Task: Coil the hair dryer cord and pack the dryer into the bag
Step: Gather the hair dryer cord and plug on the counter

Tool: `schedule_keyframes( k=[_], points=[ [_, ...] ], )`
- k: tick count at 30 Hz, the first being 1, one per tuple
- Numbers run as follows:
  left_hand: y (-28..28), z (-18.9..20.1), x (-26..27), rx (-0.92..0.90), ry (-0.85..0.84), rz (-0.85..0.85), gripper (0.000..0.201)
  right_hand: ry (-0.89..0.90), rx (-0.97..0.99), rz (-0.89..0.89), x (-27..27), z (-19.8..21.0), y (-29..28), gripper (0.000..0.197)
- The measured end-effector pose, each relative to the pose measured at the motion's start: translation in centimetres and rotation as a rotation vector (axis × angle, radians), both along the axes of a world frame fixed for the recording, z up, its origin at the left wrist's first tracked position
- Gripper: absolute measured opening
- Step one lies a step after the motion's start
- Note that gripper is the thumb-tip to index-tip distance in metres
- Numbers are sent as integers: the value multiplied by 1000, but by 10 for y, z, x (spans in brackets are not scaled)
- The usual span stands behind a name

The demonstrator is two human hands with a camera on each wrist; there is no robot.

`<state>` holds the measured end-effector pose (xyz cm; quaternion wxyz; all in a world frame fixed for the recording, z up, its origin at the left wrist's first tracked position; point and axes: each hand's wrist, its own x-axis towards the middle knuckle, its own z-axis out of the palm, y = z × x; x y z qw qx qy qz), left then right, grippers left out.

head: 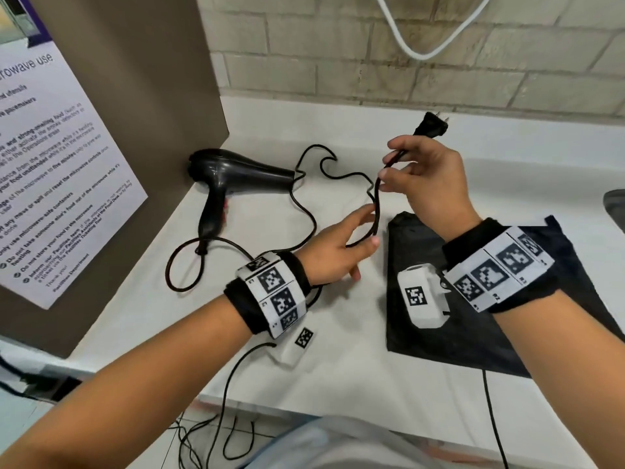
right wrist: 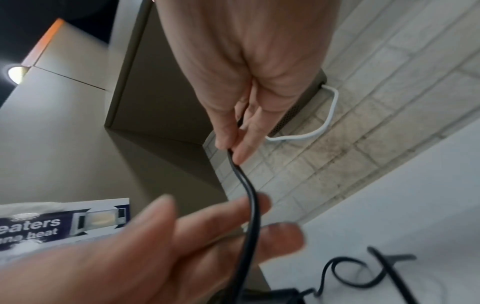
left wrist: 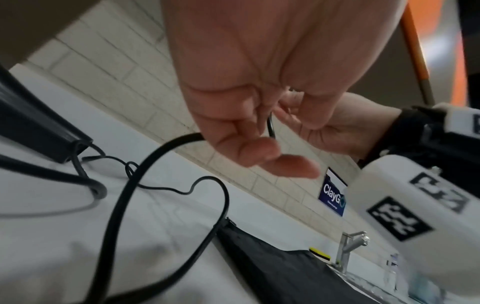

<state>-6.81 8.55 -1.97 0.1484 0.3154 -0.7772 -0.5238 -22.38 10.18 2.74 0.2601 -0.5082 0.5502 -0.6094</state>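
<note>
Black plastic hair dryer (head: 233,179) lies on its side on the white bench (head: 338,350), its thin black cord (head: 306,211) snaking loose. The right hand (head: 429,184) pinches the cord just below the black plug (head: 429,125), raised above the flat black fabric bag (head: 473,316). The left hand (head: 334,252), fingers loosely extended, cradles the cord's hanging loop lower down.

Bare counter (head: 338,326) between hair dryer (head: 233,177) and bag (head: 473,333); loose cord (head: 304,211) loops across it.
</note>
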Motion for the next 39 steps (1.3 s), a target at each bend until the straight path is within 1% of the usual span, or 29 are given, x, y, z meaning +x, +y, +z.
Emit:
schedule_keyframes(
  k=[2, 3, 5, 7, 8, 10, 12, 13, 14, 15, 16, 17, 18, 21, 22, 24, 26, 27, 28, 29, 30, 31, 32, 33, 34, 35, 37, 38, 39],
  points=[
    [0, 5, 0, 46, 41, 34, 27, -34, -9, 38, 7, -2, -2, 35],
    [-3, 8, 3, 54, 59, 70, 22, -50, -1, 60, 8, -3, -3, 34],
    [-14, 17, 12, -1, 75, 179, 27, -102, 41, 88, 6, -6, -6, 35],
    [-30, 29, 26, -60, 79, 262, 32, -107, 125, 29, -1, -12, -10, 37],
    [-38, 36, 33, -86, 73, 296, 33, -68, 196, -32, -5, -18, -15, 35],
    [-54, 48, 44, -122, 72, 356, 35, 124, 418, -154, -17, -31, -29, 32],
    [-66, 56, 50, -128, 97, 408, 36, 356, 725, -146, -21, -41, -43, 32],
    [-71, 60, 51, -120, 114, 429, 36, 387, 849, -97, -20, -44, -48, 34],
    [-75, 64, 50, -105, 130, 446, 36, 338, 926, -40, -18, -47, -52, 34],
    [-78, 68, 48, -83, 147, 451, 36, 200, 953, 15, -14, -48, -55, 32],
    [-81, 72, 46, -63, 158, 450, 36, 3, 948, 44, -10, -48, -57, 28],
    [-85, 76, 44, -55, 157, 441, 36, -151, 916, 47, -7, -46, -59, 23],
    [-89, 81, 42, -61, 146, 430, 35, -224, 872, 31, -4, -42, -60, 20],
    [-103, 91, 35, -126, 126, 430, 35, -266, 663, -51, -2, -26, -66, 14],
    [-108, 94, 33, -160, 131, 437, 35, -328, 565, -68, -4, -20, -66, 11],
    [-115, 98, 29, -241, 153, 436, 35, -498, 378, -65, -10, -11, -60, 12],
    [-121, 98, 25, -307, 180, 427, 34, -595, 283, -72, -15, -8, -47, 17],
    [-122, 96, 24, -326, 190, 424, 33, -595, 281, -95, -19, -10, -41, 18],
    [-122, 94, 23, -342, 194, 418, 32, -561, 318, -131, -23, -13, -34, 21],
    [-121, 91, 21, -352, 197, 405, 30, -456, 405, -186, -28, -17, -28, 25],
    [-120, 87, 20, -357, 195, 388, 28, -265, 545, -240, -33, -20, -22, 31],
    [-120, 81, 19, -356, 189, 366, 27, -12, 731, -264, -38, -24, -17, 41],
    [-119, 75, 19, -355, 175, 343, 28, 239, 915, -232, -42, -27, -12, 48],
    [-119, 68, 19, -353, 156, 318, 30, 459, 1038, -208, -45, -30, -8, 52],
    [-118, 63, 19, -351, 124, 290, 32, 615, 1057, -222, -45, -32, -6, 56],
    [-117, 57, 19, -344, 88, 258, 33, 673, 970, -250, -43, -31, -5, 61],
    [-109, 51, 20, -343, 14, 160, 34, 584, 620, -231, -30, -22, -8, 76],
    [-104, 50, 21, -362, -36, 98, 33, 581, 496, -202, -22, -16, -11, 80],
    [-100, 49, 21, -388, -85, 45, 32, 682, 446, -171, -14, -11, -16, 78]
  ],
)
